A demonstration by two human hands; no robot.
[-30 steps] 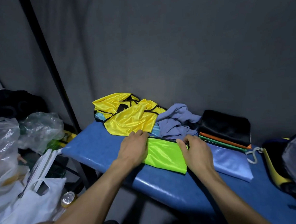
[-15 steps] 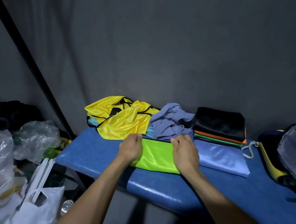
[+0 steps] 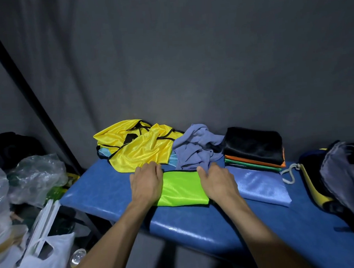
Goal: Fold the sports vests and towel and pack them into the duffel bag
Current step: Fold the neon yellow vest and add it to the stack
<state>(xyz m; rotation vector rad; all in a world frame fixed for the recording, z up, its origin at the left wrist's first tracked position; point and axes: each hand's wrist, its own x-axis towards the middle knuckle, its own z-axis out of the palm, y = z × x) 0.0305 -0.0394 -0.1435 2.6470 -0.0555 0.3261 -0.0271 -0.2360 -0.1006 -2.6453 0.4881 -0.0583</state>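
**Pressing the green vest flat on the blue surface**

Both hands are flat on the folded lime green vest [image 3: 182, 192], left hand [image 3: 147, 184] on its left end, right hand [image 3: 217, 181] on its right, fingers straight-ish and palms down. It sits at the front of the blue surface [image 3: 105, 191]. Behind it: crumpled yellow vest [image 3: 138, 149], bunched purple towel [image 3: 195, 148], stack of folded vests [image 3: 252, 148]. Folded blue vest [image 3: 261, 185] just beside it. Duffel bag [image 3: 342, 178] far right.
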